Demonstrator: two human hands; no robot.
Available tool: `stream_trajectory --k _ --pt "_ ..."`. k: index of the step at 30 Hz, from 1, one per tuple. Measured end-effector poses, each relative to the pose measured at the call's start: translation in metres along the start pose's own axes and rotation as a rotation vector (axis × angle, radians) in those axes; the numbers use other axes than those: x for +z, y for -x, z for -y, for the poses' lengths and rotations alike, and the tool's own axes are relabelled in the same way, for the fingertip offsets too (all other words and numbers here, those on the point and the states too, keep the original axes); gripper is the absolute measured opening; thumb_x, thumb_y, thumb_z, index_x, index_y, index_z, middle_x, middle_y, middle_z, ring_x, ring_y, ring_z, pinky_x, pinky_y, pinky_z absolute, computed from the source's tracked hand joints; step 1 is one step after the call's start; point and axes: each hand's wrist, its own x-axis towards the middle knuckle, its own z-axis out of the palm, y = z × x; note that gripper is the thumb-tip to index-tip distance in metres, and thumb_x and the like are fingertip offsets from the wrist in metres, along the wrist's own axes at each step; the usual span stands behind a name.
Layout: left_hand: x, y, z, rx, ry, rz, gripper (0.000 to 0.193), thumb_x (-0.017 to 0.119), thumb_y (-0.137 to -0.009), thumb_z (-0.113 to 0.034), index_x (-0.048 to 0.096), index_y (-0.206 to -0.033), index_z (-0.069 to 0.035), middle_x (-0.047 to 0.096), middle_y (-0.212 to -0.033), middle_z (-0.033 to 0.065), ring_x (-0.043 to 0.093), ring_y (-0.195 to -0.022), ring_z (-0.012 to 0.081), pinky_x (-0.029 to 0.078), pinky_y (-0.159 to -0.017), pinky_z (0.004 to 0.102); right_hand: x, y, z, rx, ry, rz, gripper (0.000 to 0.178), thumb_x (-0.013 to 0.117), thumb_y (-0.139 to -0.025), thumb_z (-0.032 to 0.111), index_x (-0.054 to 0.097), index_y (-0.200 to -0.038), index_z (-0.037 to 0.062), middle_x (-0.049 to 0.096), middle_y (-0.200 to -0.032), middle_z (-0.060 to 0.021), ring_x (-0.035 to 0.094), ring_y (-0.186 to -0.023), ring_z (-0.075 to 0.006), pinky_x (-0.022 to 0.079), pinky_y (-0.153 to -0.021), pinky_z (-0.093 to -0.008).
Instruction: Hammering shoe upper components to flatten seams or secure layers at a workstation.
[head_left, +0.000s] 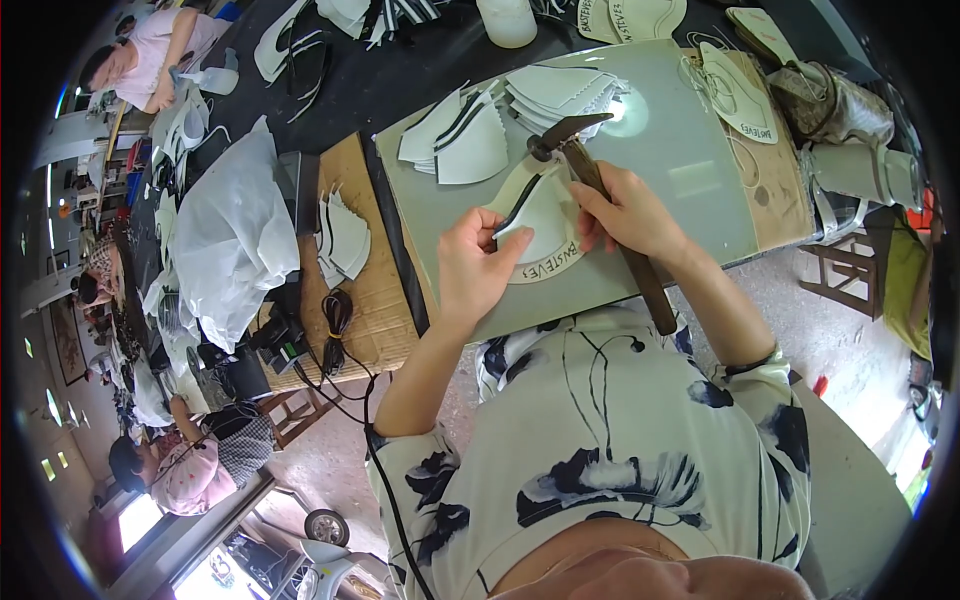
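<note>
My left hand (478, 262) pinches the left edge of a white shoe-upper piece (541, 228) with a black strip along one side. This piece lies over a cream card template (540, 270) with markings on its rim, on a grey-green board (690, 170). In my right hand (635, 212) is a hammer (650, 292), its metal head up and its wooden handle slanting down toward my lap. The right thumb and fingers also reach to the right edge of the template; whether they grip it is unclear. Just beyond are two stacks of similar white pieces (472, 150) (560, 92).
Left of the board, more white pieces (342, 240), a coiled black cable (337, 312) and a white plastic bag (230, 235) lie on the work surface. Corded card templates (738, 92) are at the right, a white tub (508, 22) at the back. Other people sit at the left.
</note>
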Motion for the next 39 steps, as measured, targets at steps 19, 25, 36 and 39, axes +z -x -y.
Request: stream_trajectory --k 19,25,36,39 --pt "-0.016 -0.003 -0.009 0.050 -0.384 0.079 0.026 0.076 -0.083 -0.012 0.062 -0.097 0.005 0.069 -0.074 0.0046 0.059 -0.066 0.0048 0.049 -0.060 0.0220 0.012 -0.008 0.014 -0.117 0.012 0.134 0.018 0.049 -0.103 0.015 0.047 -0.096 -0.0016 0.068 -0.083 -0.0080 0.071 -0.075 -0.0139 0.051 -0.048 -0.0240" --pt "-0.036 -0.016 0.011 0.017 -0.118 0.105 0.033 0.076 -0.080 -0.009 0.056 -0.103 0.004 0.070 -0.075 0.0071 0.063 -0.065 0.0088 0.051 -0.063 0.0236 0.015 -0.011 0.011 -0.108 0.051 0.113 0.026 0.051 -0.102 0.019 0.043 -0.093 -0.0033 0.069 -0.081 -0.0116 0.072 -0.074 -0.0168 0.055 -0.053 -0.0275" --pt "-0.025 -0.007 0.014 0.090 -0.195 -0.002 0.034 0.074 -0.079 -0.010 0.050 -0.101 -0.001 0.070 -0.073 0.0068 0.067 -0.062 0.0156 0.052 -0.060 0.0291 0.016 -0.009 0.011 -0.105 0.058 0.118 0.019 0.048 -0.104 0.016 0.046 -0.096 -0.0014 0.066 -0.080 -0.0076 0.071 -0.073 -0.0136 0.055 -0.056 -0.0246" --pt "-0.024 -0.007 0.012 0.083 -0.231 0.002 0.034 0.074 -0.079 -0.010 0.049 -0.101 -0.002 0.070 -0.072 0.0065 0.067 -0.061 0.0155 0.051 -0.060 0.0293 0.016 -0.008 0.013 -0.105 0.063 0.117 0.019 0.048 -0.103 0.016 0.046 -0.096 -0.0014 0.067 -0.080 -0.0076 0.071 -0.074 -0.0135 0.056 -0.057 -0.0246"
